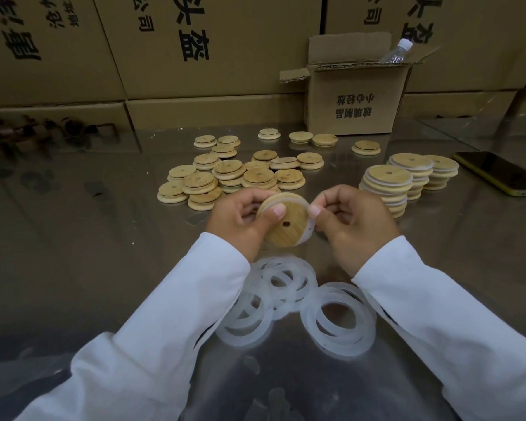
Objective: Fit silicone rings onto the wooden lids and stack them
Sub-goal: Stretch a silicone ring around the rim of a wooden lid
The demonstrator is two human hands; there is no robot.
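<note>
My left hand (240, 218) grips the round, holed wooden lid (286, 227) above the steel counter (104, 238) while my right hand (354, 221) pinches the translucent white silicone ring (308, 234) at its rim; I'd seat it evenly all round.

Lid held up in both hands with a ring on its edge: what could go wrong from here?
The silicone ring looks unevenly seated on the wooden lid; it could spring out of the right hand's pinch. The nearest finished stack looks staggered, so adding this lid could topple it.
</note>
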